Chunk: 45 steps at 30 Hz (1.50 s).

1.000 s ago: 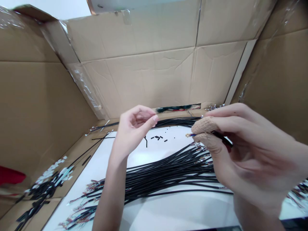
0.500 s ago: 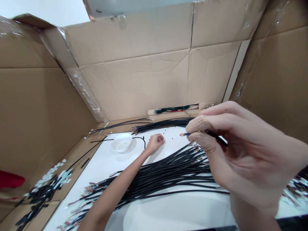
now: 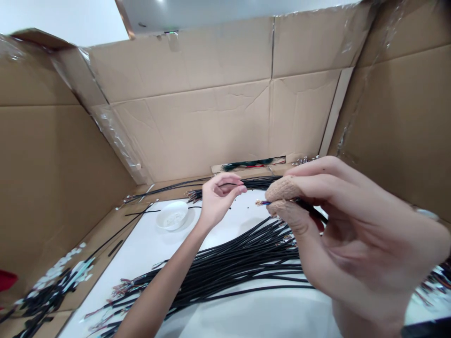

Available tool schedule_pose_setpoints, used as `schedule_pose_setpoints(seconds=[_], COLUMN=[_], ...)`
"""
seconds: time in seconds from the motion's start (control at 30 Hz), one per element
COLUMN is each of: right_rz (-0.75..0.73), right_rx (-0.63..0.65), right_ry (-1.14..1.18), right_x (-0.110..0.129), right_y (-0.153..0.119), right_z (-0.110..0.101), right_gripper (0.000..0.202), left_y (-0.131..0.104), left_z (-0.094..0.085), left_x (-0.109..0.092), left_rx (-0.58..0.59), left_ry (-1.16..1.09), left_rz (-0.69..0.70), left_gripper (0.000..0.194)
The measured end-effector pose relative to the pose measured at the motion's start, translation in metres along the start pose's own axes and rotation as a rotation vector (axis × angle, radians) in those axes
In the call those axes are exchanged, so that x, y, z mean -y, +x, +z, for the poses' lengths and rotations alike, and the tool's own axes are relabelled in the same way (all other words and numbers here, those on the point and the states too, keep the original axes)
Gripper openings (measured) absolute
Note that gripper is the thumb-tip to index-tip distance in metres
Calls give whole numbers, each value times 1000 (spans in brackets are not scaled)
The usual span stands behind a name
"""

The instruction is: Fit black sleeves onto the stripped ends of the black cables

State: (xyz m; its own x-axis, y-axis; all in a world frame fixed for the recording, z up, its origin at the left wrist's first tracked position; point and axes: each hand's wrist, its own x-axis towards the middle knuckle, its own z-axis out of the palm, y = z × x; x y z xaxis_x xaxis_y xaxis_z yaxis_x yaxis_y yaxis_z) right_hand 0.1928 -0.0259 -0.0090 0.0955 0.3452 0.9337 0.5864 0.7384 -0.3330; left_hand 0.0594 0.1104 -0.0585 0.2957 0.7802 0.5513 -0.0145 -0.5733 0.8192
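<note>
Close to the camera on the right, my right hand (image 3: 348, 234) pinches a black cable (image 3: 312, 210) between thumb and index finger, both wrapped in tan tape. Thin wires with small metal terminals (image 3: 261, 203) stick out to the left of these fingertips. My left hand (image 3: 221, 197) is held over the far part of the white table, its thumb and fingertips drawn together. Whatever it pinches is too small to make out. Below both hands lies a thick bundle of black cables (image 3: 232, 258) with bared coloured wire ends, partly covered by my left forearm.
A white bowl (image 3: 182, 206) with small pale pieces stands left of my left hand. More black cables (image 3: 262, 182) lie along the back. Cardboard walls (image 3: 197, 126) close in the back and sides. Black tubing and white bits (image 3: 52, 286) are at left.
My left hand has risen off the table top and come nearer to the wire end in my right hand. My right hand keeps its pinch on the cable. The view has shifted slightly.
</note>
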Motion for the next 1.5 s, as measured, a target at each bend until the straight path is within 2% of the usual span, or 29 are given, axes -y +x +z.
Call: schedule_pose_setpoints(seconds=[0.07, 0.17, 0.27, 0.33, 0.43, 0.67, 0.8, 0.9, 1.03, 1.1, 1.2, 1.33, 1.4, 1.5], right_rz=[20, 55, 93, 109, 147, 204, 166, 216, 356, 382, 388, 357, 322, 223], right_rx=[-14, -25, -20, -22, -51, -61, 2, 8, -85, -87, -81, -61, -32, -61], right_ry=[-14, -20, -27, -26, -14, 25, 85, 137, 172, 214, 247, 170, 119, -9], right_x=[1, 2, 3, 4, 6, 4, -1, 1, 10, 14, 18, 19, 17, 14], right_y=[-1, -5, -7, -7, -7, -9, -10, -10, -10, -9, -7, -8, -10, -13], right_z=[1, 4, 6, 7, 8, 11, 8, 9, 14, 17, 18, 15, 13, 12], right_gripper=[20, 16, 15, 15, 14, 15, 13, 13, 19, 21, 19, 17, 16, 13], left_y=[-10, -29, -43, -47, -48, -48, -48, -48, -49, -50, -49, -50, -53, -56], left_z=[-2, -3, -1, 1, 5, 6, 5, 4, 3, 3, 3, 2, 2, 2], left_x=[-31, -71, -88, -89, -83, -75, -74, -76, -78, -78, -78, -79, -80, -83], left_rx=[-16, -69, -107, -130, -138, -47, -20, 1, 71, 102, 119, 76, 44, 7], left_ry=[-60, -96, -77, -97, -175, -423, -465, -500, -618, -655, -677, -645, -618, -595], left_rz=[66, 202, 291, 315, 279, 183, 155, 137, 113, 126, 145, 141, 146, 131], left_gripper=[25, 17, 24, 27, 28, 24, 19, 18, 19, 19, 19, 18, 17, 16])
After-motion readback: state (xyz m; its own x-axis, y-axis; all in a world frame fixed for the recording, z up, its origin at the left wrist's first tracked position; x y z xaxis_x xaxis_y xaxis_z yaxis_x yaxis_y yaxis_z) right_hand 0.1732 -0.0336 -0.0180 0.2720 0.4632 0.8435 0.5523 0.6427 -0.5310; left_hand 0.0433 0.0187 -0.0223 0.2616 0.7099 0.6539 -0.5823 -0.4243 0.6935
